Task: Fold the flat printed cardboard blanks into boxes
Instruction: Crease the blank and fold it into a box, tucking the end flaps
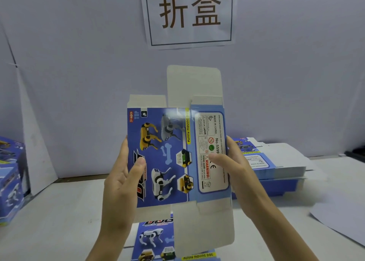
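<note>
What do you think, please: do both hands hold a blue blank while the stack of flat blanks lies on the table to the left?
Not quite: in the head view the stack of flat blanks lies on the table to the right.

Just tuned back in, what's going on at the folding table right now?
A person holds one printed cardboard blank upright over the table, left hand gripping its left edge, right hand its right edge, thumbs on the printed face. Its top and bottom flaps stick out unfolded, so no box is formed yet. A stack of flat blanks lies to the right, another blank lies below the hands, and blue boxes sit at far left.
</note>
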